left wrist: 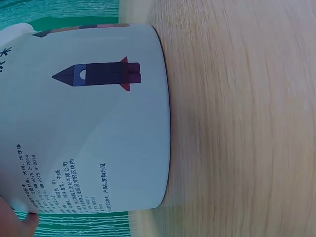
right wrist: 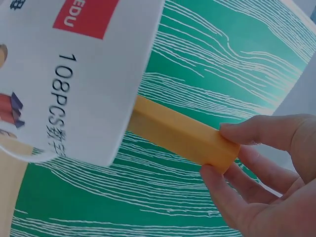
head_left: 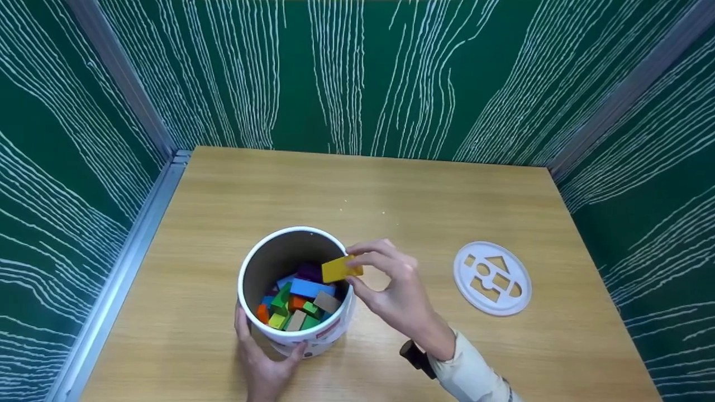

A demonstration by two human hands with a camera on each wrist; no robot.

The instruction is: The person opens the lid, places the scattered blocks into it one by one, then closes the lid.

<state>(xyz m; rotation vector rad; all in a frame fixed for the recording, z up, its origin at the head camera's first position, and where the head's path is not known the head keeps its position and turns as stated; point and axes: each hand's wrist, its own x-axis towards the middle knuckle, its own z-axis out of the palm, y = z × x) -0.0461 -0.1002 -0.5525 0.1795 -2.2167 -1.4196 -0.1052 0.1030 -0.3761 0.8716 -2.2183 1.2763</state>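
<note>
A white round bucket (head_left: 329, 337) stands on the table with coloured building blocks (head_left: 309, 288) inside, among them blue, green, orange and purple ones. My left hand (head_left: 265, 365) holds the bucket low on its near left side, thumb and fingers spread round the wall. In the left wrist view the bucket's printed side (left wrist: 108, 123) shows a rocket, and only a bit of my hand appears at the lower left corner. Between thumb and fingertips my right hand (head_left: 399, 282) pinches one end of a yellow block (right wrist: 180, 136). The block's other end reaches over the bucket's right rim.
To the right of the bucket a white round lid (head_left: 492, 278) with shaped holes lies flat on the wooden table (head_left: 447, 201). Green walls (head_left: 335, 72) with white lines enclose the back and both sides. Tiny light specks lie beyond the bucket.
</note>
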